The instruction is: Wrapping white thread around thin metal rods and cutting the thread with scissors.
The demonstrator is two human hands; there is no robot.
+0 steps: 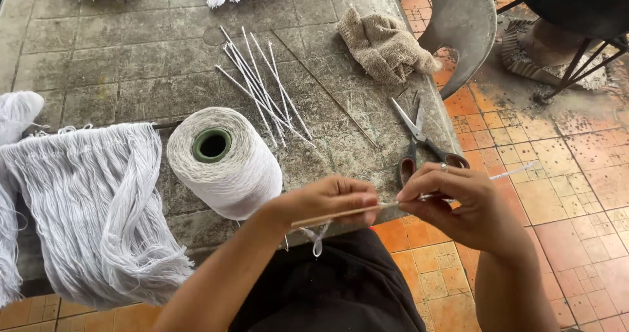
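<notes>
Over the edge of a tiled counter (131, 63), left hand (331, 201) pinches a thin wooden stick (341, 214) while right hand (452, 204) clenches white yarn (511, 172) at its tip; wrapping likely wants steady tension. Fingers hide the stick's end; scissors (419, 138) lie partly covered

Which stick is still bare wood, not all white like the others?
The thin stick pinched between the left hand and right hand. Its left part shows plain tan wood, while the sticks in the pile on the table are white all along.
</notes>
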